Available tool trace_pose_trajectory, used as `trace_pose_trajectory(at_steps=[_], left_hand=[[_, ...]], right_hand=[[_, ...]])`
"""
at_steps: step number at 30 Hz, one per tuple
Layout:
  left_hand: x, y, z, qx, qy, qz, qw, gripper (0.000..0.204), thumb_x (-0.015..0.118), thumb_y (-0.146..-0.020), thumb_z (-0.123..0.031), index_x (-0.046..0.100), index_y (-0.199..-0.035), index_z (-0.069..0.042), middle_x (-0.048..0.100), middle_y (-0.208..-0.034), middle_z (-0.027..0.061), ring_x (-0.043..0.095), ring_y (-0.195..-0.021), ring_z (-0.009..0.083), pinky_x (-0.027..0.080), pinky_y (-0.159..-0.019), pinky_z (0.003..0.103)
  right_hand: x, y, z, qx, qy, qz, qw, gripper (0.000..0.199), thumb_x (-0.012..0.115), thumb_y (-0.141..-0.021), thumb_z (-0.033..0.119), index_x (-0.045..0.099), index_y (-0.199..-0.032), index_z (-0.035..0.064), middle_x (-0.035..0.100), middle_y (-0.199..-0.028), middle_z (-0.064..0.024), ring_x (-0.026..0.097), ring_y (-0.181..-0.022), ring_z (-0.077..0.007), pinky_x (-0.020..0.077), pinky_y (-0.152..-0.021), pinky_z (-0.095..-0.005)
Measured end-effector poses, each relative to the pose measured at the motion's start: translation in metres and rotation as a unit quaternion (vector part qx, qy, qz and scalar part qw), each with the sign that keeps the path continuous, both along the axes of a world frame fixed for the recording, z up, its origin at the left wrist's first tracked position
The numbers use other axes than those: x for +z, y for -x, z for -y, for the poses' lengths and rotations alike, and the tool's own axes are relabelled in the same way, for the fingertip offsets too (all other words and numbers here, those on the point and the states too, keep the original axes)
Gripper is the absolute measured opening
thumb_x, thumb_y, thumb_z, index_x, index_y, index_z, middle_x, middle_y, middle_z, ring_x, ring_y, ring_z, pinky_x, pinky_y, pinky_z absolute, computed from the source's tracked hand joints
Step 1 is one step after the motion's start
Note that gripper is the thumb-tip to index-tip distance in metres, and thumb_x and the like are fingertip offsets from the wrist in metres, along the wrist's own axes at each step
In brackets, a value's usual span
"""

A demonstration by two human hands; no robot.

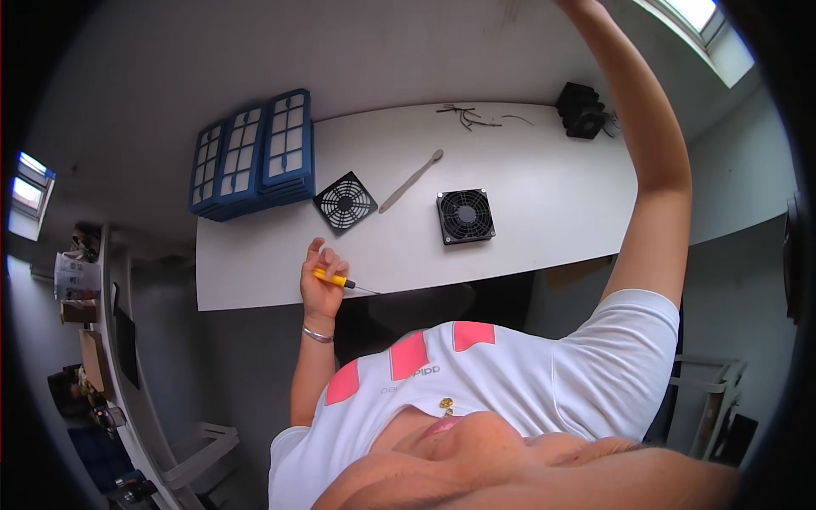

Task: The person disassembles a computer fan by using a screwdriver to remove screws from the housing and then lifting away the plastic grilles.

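Observation:
My left hand (321, 285) is closed around the yellow handle of a screwdriver (331, 277) at the table's near edge. Its thin shaft points right, over that edge. My right arm stretches up along the right side, and its hand runs out of the picture at the top. Just beyond my left hand lies a black square fan guard (340, 219), turned cornerwise. Right of it, a black square cooling fan (466, 216) rests flat, its round grille facing up. Between the two, a slim grey brush, shaped like a toothbrush (411, 180), lies slantwise.
Blue-framed filter panels (287, 140) stand in stacks at the table's (544, 191) far left. Thin dark wire pieces (469, 117) are scattered at the back. More black fans (581, 110) sit at the far right corner. A shelf (127, 374) with assorted items runs along the left.

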State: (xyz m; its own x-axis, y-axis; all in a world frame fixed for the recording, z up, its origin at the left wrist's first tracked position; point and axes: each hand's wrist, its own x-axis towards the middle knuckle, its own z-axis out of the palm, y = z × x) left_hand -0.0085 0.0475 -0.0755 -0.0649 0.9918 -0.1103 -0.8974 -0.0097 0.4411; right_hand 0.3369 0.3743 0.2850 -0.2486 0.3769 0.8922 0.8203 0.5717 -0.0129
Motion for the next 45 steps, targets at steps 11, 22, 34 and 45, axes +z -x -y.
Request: trace_pose_trajectory(at_steps=[11,22,34,45], left_hand=[[-0.002,0.007,-0.002,-0.02,-0.028,-0.013,0.999,0.023,0.048,-0.098,-0.01,0.056,-0.12,-0.005,0.04,-0.072,-0.0025,0.03,-0.052,0.0031,0.031,-0.062,0.021],[0.006,0.007,-0.004,-0.028,-0.008,-0.084,0.996,0.023,0.047,-0.099,-0.008,0.052,-0.121,-0.004,0.039,-0.07,-0.0029,0.029,-0.052,0.0027,0.031,-0.062,0.021],[0.021,0.009,0.009,-0.118,0.131,-0.14,0.974,0.026,0.053,-0.096,-0.014,0.053,-0.122,-0.01,0.035,-0.063,-0.0059,0.026,-0.047,0.003,0.028,-0.059,0.022],[0.002,0.019,-0.001,-0.079,-0.017,-0.021,0.996,0.032,0.048,-0.096,-0.007,0.052,-0.127,-0.006,0.039,-0.072,-0.003,0.032,-0.054,0.0039,0.033,-0.065,0.023]], right_hand=[[-0.38,-0.014,0.341,0.475,0.696,0.127,0.524,0.031,0.053,-0.1,0.021,0.062,-0.122,0.0018,0.065,-0.115,-0.0192,0.063,-0.105,-0.0343,0.0499,-0.094,-0.042],[-0.694,0.071,0.386,0.207,0.812,0.371,0.401,0.056,0.056,-0.093,0.048,0.062,-0.126,0.0034,0.057,-0.135,-0.0231,0.053,-0.126,-0.0405,0.0466,-0.1,-0.0483],[-0.588,-0.041,0.397,0.132,0.808,0.247,0.518,0.057,0.056,-0.093,0.05,0.063,-0.125,0.0037,0.057,-0.135,-0.0225,0.053,-0.126,-0.0394,0.0465,-0.1,-0.0471],[-0.62,0.009,0.336,0.062,0.693,0.146,0.703,0.057,0.057,-0.092,0.051,0.064,-0.124,0.004,0.057,-0.135,-0.022,0.053,-0.126,-0.0384,0.0464,-0.101,-0.046]])
